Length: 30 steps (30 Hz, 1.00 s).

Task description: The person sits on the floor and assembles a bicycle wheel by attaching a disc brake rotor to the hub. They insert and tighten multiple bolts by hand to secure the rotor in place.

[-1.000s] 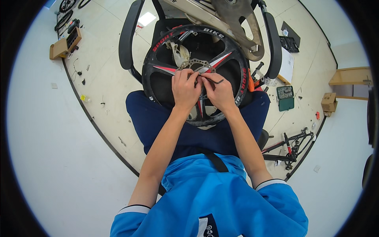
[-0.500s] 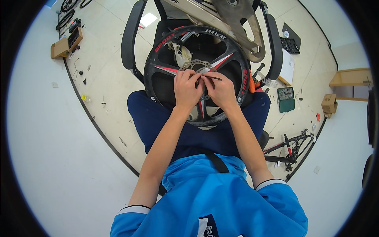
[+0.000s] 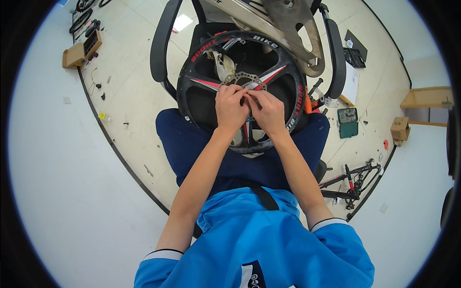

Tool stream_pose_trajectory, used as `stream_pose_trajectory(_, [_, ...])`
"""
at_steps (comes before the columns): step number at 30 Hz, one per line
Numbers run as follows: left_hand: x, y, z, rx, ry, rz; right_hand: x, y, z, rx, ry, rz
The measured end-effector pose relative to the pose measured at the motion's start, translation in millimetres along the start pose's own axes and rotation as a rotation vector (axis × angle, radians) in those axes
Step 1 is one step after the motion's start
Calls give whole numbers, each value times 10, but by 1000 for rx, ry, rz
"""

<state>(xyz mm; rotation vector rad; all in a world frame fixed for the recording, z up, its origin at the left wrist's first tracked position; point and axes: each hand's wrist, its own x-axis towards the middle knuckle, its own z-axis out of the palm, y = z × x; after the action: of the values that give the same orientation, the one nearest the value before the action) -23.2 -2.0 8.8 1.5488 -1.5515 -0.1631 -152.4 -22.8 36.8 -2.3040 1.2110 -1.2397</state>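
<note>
A black bicycle wheel (image 3: 183, 91) with broad spokes and red-and-white accents lies flat at my lap, partly over the black chair seat. At its hub sits a perforated brake disc (image 3: 235, 77), its near part covered by my hands. My left hand (image 3: 231, 109) and my right hand (image 3: 267, 111) meet over the disc, fingertips pinched together. Whatever lies between the fingers is too small and hidden to name. A crumpled off-white cloth (image 3: 224, 67) rests within the wheel, just beyond my left hand.
Behind the wheel lies a light bicycle frame (image 3: 247, 17), between the chair's left armrest (image 3: 159, 53) and right armrest (image 3: 338, 62). On the floor at right are an open green case (image 3: 348, 130) and a black bike frame (image 3: 353, 193). An open cardboard box (image 3: 74, 56) stands far left.
The thin dark rod that stuck out from my right fingers no longer shows. My right fingers have shifted slightly; both hands remain together over the hub.
</note>
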Motion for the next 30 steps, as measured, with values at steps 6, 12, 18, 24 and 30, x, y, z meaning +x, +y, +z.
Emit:
stream_pose_trajectory(6, [3, -4, 16, -34, -5, -34, 21, 40, 32, 17, 18, 39])
stream_pose_trajectory(12, [0, -7, 61, -102, 57, -26, 35, 90, 31, -22, -17, 65])
stream_pose_trajectory(18, [18, 21, 57, -172, 78, -26, 115, -69, -109, 245, 19, 171])
stream_pose_trajectory(24, [-8, 17, 29, -114, 46, -29, 78, -53, -156, 268, -140, 155])
stream_pose_trajectory(30, [-22, 38, 15, -119, 106, -67, 92, -41, -72, 231, -93, 100])
